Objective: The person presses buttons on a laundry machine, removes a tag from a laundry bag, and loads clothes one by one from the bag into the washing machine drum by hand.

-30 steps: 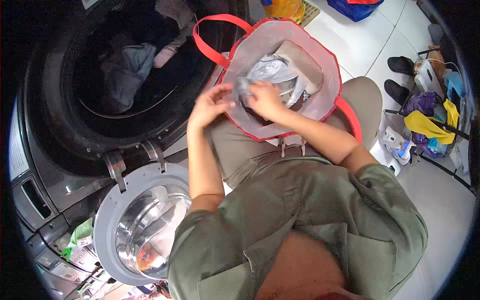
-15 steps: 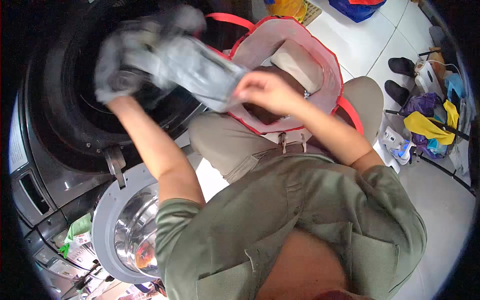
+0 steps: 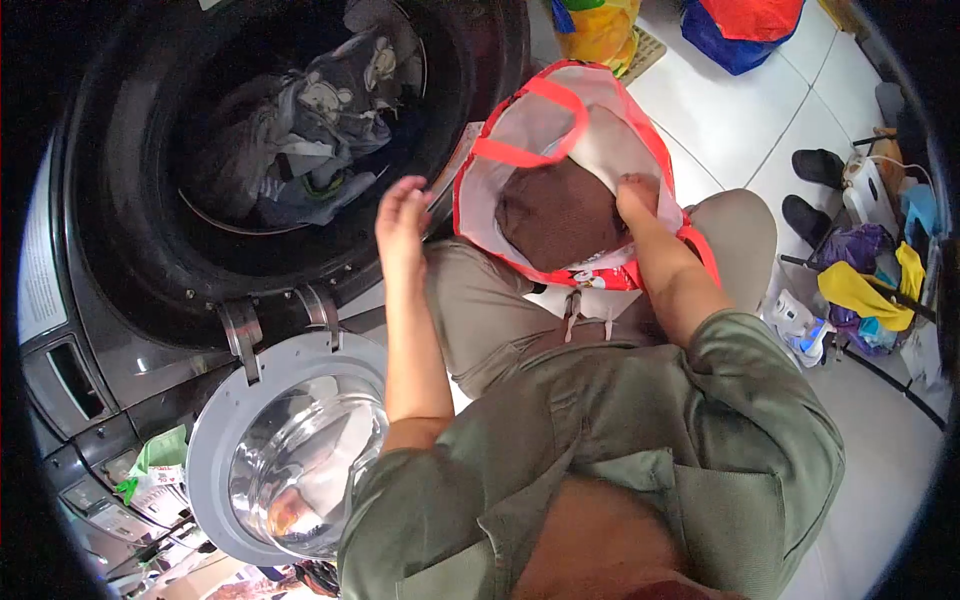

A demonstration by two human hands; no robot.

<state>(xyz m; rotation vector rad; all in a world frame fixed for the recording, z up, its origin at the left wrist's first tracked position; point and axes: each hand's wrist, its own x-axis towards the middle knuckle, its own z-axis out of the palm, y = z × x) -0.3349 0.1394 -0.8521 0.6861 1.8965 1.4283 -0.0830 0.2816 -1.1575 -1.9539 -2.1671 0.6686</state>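
Note:
My left hand (image 3: 403, 225) is raised between the drum opening and the bag, fingers apart with nothing in them. A heap of grey clothes (image 3: 320, 140) lies inside the dark drum (image 3: 215, 215) of the washing machine. My right hand (image 3: 638, 198) reaches into a red-edged bag (image 3: 482, 215) with a pale lining. Its fingers are curled where a brown cloth (image 3: 562, 215) meets a cream-coloured cloth (image 3: 603, 145); what they grip is hidden. The red bag handle (image 3: 540, 150) loops over the bag's mouth.
The round machine door (image 3: 210, 450) hangs open beside my left arm. On the tiled floor stand a yellow bag (image 3: 595, 30) and a blue-and-red bag (image 3: 735, 45). Dark slippers (image 3: 818, 168), a yellow cloth (image 3: 855, 285) and a white bottle (image 3: 790, 315) are at the right.
The grey clothes left my hands and now lie in the drum. My left hand came back out, while my right hand went down into the bag. The bag handle swung over its mouth.

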